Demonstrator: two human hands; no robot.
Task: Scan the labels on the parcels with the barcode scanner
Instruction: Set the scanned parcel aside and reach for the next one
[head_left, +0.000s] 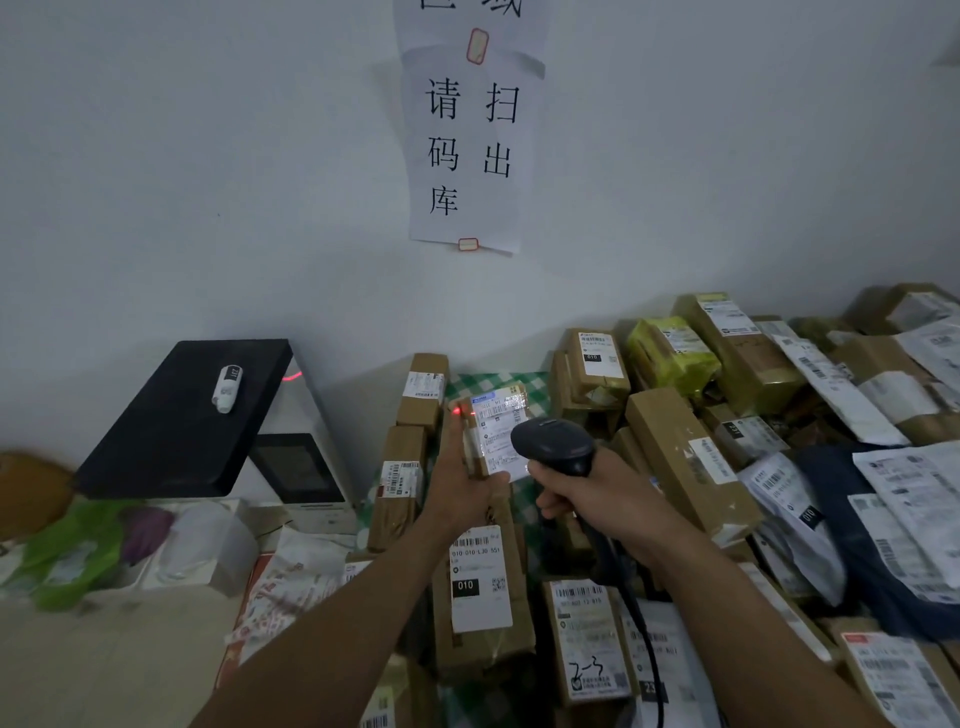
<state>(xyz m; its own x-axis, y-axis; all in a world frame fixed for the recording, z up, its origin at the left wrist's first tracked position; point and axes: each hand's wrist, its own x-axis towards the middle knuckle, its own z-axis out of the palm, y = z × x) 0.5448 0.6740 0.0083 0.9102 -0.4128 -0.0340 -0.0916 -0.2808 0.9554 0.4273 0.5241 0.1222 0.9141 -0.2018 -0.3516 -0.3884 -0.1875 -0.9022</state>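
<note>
Parcel (475, 441), small and brown, sits raised off the pile in the left hand (460, 480), whose fingers and thumb are wrapped round its lower left edge. Its long axis runs up and away from the person, tilted slightly, with the white label (501, 434) facing back toward the camera. The right hand (597, 493) is closed round the grip of the barcode scanner (553, 447), whose head sits just right of the label and nearly touches its lower corner, the nose pointing up and left. A red dot (457, 411) lands at the parcel's upper left edge, beside the label, not across its bars, so the read probably needs the beam swung a little to the right or the parcel turned. The scanner's cable (647, 654) trails down toward the person.

Beneath the hands lies a long box (480, 577) marked 010, on a green checked cloth (470, 382). A deep heap of parcels (727, 415) fills the right side, close to the right arm. At the left stands a black-topped machine (182, 415) with a white stick (227, 388) on it, and a paper sign (467, 145) hangs on the wall above. Nothing stands between scanner and label.
</note>
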